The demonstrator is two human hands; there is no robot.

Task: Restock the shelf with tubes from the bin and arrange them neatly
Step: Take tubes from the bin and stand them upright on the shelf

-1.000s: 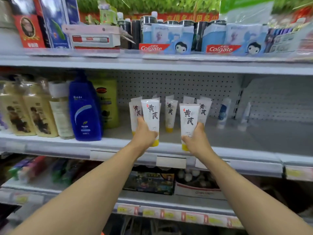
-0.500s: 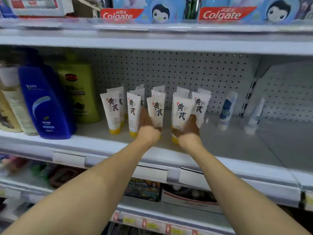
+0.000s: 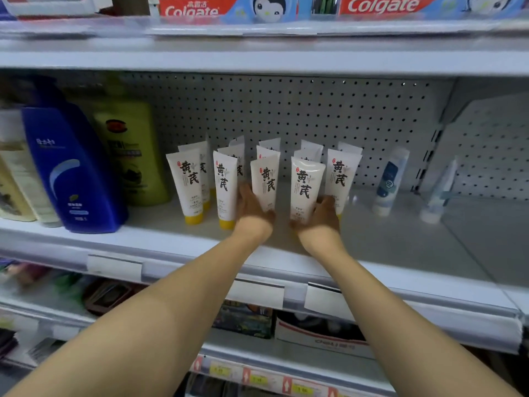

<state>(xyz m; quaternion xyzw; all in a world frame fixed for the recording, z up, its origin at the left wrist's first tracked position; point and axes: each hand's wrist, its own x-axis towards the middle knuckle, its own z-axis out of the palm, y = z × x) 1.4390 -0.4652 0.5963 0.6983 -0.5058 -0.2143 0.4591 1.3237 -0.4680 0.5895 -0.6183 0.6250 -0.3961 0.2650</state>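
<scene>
Since a second ago your two tubes have gone from the shelf's front lip back into the front row, and both hands now sit deeper on the middle shelf (image 3: 400,247).

Your left hand (image 3: 252,209) has its fingers curled round the foot of the third white tube (image 3: 265,183), thumb side showing at the tube's left edge. Your right hand (image 3: 322,214) wraps the base of the fourth white tube (image 3: 306,186) the same way; its cap is hidden behind your palm, so you cannot tell if it is down on the shelf yet. Both grips are low, near the cap, and closed on the tubes.

To finish this placement well, set each cap flat before you let go, since these tubes stand on a narrow yellow cap and look likely to tip. Match the two standing tubes on the left (image 3: 187,183), which face forward with labels square. Your right tube sits a little ahead of its neighbour, the fifth tube (image 3: 342,179), so ease it back into line. Keep the gaps even and release one hand at a time, drawing the fingers straight out so they do not drag the rows behind.

Left of the tubes stand a blue bottle (image 3: 71,170) and a green one (image 3: 131,150); two small blue-and-white tubes (image 3: 389,181) stand apart on the right. The bin is not in view.
</scene>
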